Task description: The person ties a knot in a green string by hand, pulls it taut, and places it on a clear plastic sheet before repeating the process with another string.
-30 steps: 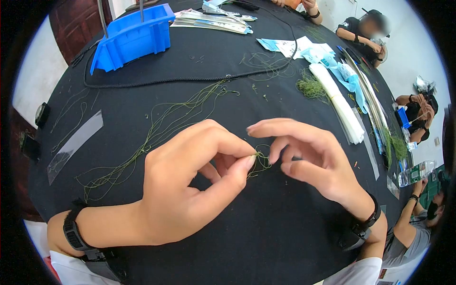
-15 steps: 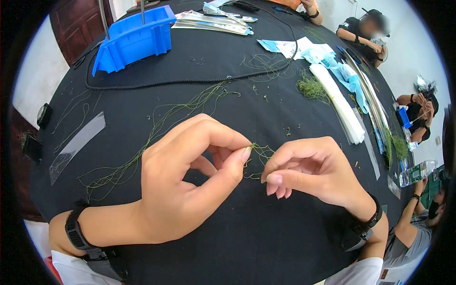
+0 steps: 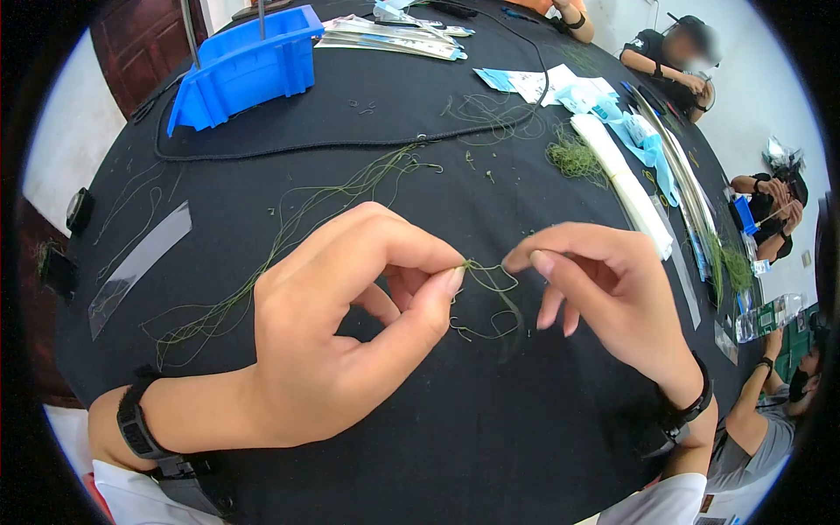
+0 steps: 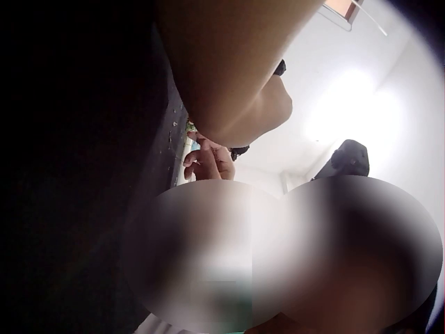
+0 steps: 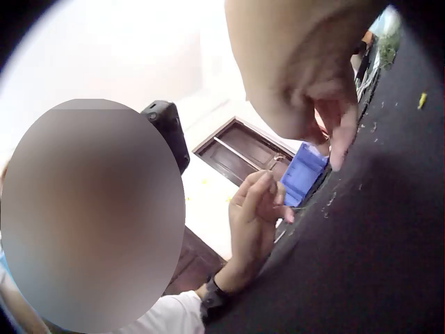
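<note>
In the head view the left hand pinches thin green thread between thumb and index fingertip. Loops of that thread hang to the right of the fingertips, a small hook-like end low among them. The right hand has thumb and index finger together at the right edge of the loop, pinching the thread there; its other fingers curl below. In the right wrist view the left hand is seen from across, the right hand nearer. The left wrist view shows the left hand large and dark, thread hidden.
A long bundle of green threads lies left on the black table. Behind are a blue bin and a black cord. A green tangle, a white strip bundle and blue-white packaging lie right; other people sit beyond.
The right hand, apart from the thread a second ago, moved down, then up and right, and now pinches the loop's edge. The loops are spread wider. The left hand keeps its pinch, shifted slightly left.
</note>
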`<control>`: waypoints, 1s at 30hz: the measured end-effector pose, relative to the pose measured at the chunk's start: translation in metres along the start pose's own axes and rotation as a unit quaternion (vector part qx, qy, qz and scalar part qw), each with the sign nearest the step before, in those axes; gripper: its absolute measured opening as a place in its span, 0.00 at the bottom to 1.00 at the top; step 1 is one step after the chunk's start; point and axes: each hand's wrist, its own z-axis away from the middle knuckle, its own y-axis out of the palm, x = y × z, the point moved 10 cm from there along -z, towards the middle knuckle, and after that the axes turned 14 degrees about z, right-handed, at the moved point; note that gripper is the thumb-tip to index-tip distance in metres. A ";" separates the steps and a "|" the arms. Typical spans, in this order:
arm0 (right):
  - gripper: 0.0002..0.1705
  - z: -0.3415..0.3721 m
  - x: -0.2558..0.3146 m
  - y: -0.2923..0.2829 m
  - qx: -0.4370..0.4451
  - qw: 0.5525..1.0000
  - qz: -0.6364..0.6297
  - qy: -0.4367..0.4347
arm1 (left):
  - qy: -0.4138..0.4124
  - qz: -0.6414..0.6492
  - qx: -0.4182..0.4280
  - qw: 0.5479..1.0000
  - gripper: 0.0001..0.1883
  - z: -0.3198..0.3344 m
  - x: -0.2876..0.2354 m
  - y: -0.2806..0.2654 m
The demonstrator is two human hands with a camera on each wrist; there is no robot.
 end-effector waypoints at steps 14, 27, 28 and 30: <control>0.08 0.005 0.029 0.037 -0.023 0.948 0.226 -0.224 | 0.033 -0.017 -0.002 0.999 0.06 0.000 -0.006 -0.001; 0.06 0.014 0.049 -0.015 -0.099 0.957 0.170 -0.213 | 0.058 -0.085 0.018 0.995 0.06 -0.002 -0.010 0.004; 0.06 0.014 0.049 -0.013 -0.100 0.960 0.159 -0.209 | 0.073 -0.094 0.024 0.993 0.07 -0.002 -0.013 0.005; 0.06 0.015 0.049 -0.009 -0.103 0.965 0.138 -0.199 | 0.103 -0.112 0.036 0.988 0.07 -0.001 -0.019 0.008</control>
